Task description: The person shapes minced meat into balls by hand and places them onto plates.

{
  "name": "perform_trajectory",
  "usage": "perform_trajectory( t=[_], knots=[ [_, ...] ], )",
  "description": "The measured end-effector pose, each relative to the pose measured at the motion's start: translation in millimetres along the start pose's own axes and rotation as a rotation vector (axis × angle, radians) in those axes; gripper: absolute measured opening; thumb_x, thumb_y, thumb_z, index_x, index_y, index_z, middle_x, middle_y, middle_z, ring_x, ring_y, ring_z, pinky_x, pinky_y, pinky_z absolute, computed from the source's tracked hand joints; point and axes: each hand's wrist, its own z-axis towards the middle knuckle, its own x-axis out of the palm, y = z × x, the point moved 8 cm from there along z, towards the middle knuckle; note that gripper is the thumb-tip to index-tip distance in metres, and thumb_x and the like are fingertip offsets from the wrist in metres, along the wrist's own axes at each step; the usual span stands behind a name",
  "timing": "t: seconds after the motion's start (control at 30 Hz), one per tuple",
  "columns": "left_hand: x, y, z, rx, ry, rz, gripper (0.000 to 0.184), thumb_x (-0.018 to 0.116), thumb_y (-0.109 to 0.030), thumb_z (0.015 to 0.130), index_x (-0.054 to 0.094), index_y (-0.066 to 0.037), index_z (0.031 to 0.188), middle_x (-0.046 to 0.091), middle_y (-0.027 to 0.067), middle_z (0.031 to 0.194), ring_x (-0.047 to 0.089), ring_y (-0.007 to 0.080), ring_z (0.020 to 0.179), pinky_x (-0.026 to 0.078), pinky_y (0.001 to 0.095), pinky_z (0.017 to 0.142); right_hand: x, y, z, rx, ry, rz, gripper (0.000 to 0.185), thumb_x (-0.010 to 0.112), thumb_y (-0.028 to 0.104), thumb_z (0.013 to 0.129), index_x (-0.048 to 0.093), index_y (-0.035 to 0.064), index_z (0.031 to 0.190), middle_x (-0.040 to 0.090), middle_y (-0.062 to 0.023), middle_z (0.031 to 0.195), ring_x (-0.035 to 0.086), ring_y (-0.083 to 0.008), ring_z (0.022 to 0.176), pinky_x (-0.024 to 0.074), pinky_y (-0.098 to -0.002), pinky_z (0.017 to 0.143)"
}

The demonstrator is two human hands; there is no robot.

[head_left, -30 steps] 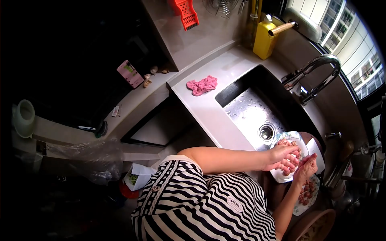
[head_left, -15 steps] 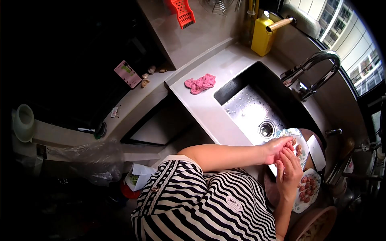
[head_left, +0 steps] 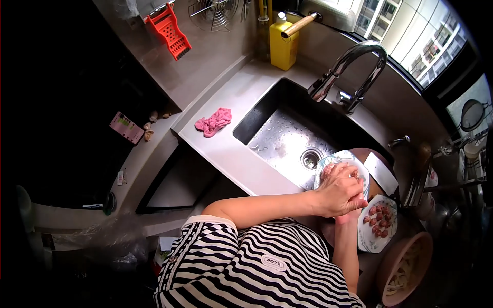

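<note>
My left hand (head_left: 340, 194) lies palm down over my right hand (head_left: 351, 216), its fingers curled. The two hands press together above a flower-edged white plate (head_left: 362, 172) beside the sink. Whatever lies between the palms is hidden. Most of my right hand is covered, so its fingers do not show. Some minced meat (head_left: 327, 170) shows on this plate at the fingertips. Just below the hands, a second patterned plate (head_left: 367, 241) bears several small reddish meatballs (head_left: 379, 220).
A cleaver blade (head_left: 380, 174) rests on the round board (head_left: 370, 153) behind the plates. To the left are the sink (head_left: 272, 138), faucet (head_left: 380, 59) and pink cloth (head_left: 213, 122). A pinkish bowl (head_left: 425, 246) with pale strips stands at lower right.
My hands have swapped: the left was palm up under the right, and now covers it from above. The view has shifted, so the sink and plates appear farther left.
</note>
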Motion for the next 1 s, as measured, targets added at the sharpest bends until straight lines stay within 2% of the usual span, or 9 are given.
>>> perform_trajectory(
  t=[0.1,0.2,0.4,0.53,0.57,0.73,0.87,0.93,1.0],
  knots=[
    [-13,14,2,-0.069,-0.118,-0.193,0.036,0.049,-0.039,0.089,0.063,-0.006,0.085,0.063,0.0087,0.092,0.053,0.0316,0.101,0.036,0.0426,0.090,-40,7,31,0.292,0.465,0.136,0.041,0.033,0.042,0.097,0.054,0.0088,0.084,0.053,-0.0004,0.068,0.048,-0.0087,0.051,0.0408,-0.0184,0.043],
    [-10,46,-1,-0.455,0.008,-0.546,0.039,0.042,-0.034,0.095,0.062,-0.003,0.083,0.063,0.0090,0.079,0.060,0.0202,0.087,0.046,0.0323,0.077,-17,28,13,0.025,0.423,-0.092,0.047,0.035,0.042,0.096,0.042,0.0115,0.061,0.033,0.0020,0.045,0.021,-0.0069,0.033,0.0162,-0.0200,0.030],
    [61,68,-58,-1.319,0.037,-1.684,0.043,0.035,-0.043,0.096,0.054,-0.005,0.091,0.060,0.0044,0.085,0.058,0.0114,0.079,0.049,0.0309,0.071,41,46,-38,-1.134,0.424,-1.572,0.023,0.060,0.019,0.085,0.055,0.0016,0.070,0.055,-0.0114,0.068,0.055,-0.0240,0.062,0.0442,-0.0324,0.058],
    [66,81,-57,-1.275,-0.059,-1.862,0.036,0.036,-0.037,0.097,0.052,-0.006,0.087,0.056,0.0023,0.078,0.055,0.0118,0.071,0.048,0.0249,0.069,63,38,-63,-1.356,0.602,-1.555,0.011,0.059,0.011,0.084,0.064,0.0009,0.085,0.064,-0.0109,0.083,0.061,-0.0264,0.079,0.0474,-0.0301,0.073],
    [63,92,-60,-1.357,-0.215,-1.740,0.043,0.036,-0.039,0.097,0.049,-0.009,0.069,0.049,0.0008,0.063,0.047,0.0102,0.051,0.043,0.0208,0.050,61,42,-67,-1.363,0.613,-1.501,0.012,0.059,0.010,0.085,0.065,0.0006,0.088,0.065,-0.0108,0.085,0.061,-0.0264,0.082,0.0473,-0.0297,0.075],
    [28,73,-34,-0.969,-0.103,-1.397,0.061,0.034,-0.049,0.094,0.040,-0.005,0.052,0.038,0.0000,0.048,0.026,0.0075,0.031,0.016,0.0211,0.029,-5,52,-11,-0.662,0.316,-0.875,0.041,0.039,0.030,0.098,0.063,-0.0044,0.094,0.065,-0.0109,0.095,0.061,-0.0149,0.079,0.0477,-0.0236,0.068],
    [-4,17,-4,-0.062,-0.029,-0.271,0.046,0.041,-0.046,0.092,0.060,-0.004,0.089,0.061,0.0102,0.084,0.058,0.0281,0.083,0.045,0.0355,0.071,-12,10,11,-0.020,0.303,-0.058,0.052,0.032,0.043,0.097,0.053,-0.0029,0.112,0.055,-0.0129,0.114,0.049,-0.0199,0.111,0.0376,-0.0345,0.097],
    [6,-3,-7,0.085,0.059,0.035,0.049,0.043,-0.049,0.090,0.059,-0.005,0.105,0.061,0.0108,0.093,0.053,0.0331,0.100,0.038,0.0414,0.087,-10,1,2,0.057,-0.029,0.034,0.048,0.033,0.044,0.096,0.058,0.0037,0.091,0.061,-0.0083,0.087,0.059,-0.0158,0.082,0.0490,-0.0275,0.074],
    [1,1,-4,0.028,0.076,-0.053,0.046,0.044,-0.045,0.091,0.058,-0.004,0.105,0.061,0.0106,0.097,0.049,0.0342,0.107,0.032,0.0422,0.093,-42,1,26,0.143,0.185,-0.002,0.039,0.031,0.043,0.097,0.047,0.0082,0.102,0.055,-0.0051,0.085,0.054,-0.0137,0.070,0.0455,-0.0258,0.062]
  ],
)
